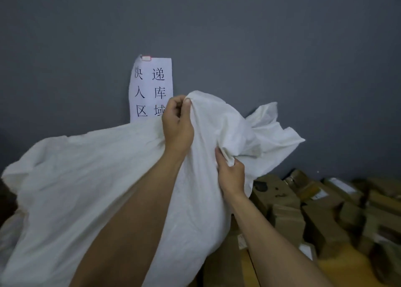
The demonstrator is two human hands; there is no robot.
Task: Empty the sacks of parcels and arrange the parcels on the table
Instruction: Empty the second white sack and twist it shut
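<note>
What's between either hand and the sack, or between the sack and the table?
Nothing at the hands: the left hand pinches the white sack at its top fold, and the right hand grips bunched cloth lower down. Under the sack's right side, piled cardboard parcels crowd the space below.

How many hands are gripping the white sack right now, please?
2. The left hand pinches the sack at its top fold, in front of the wall notice; the right hand grips bunched fabric lower, above the parcels. None looks hidden.
</note>
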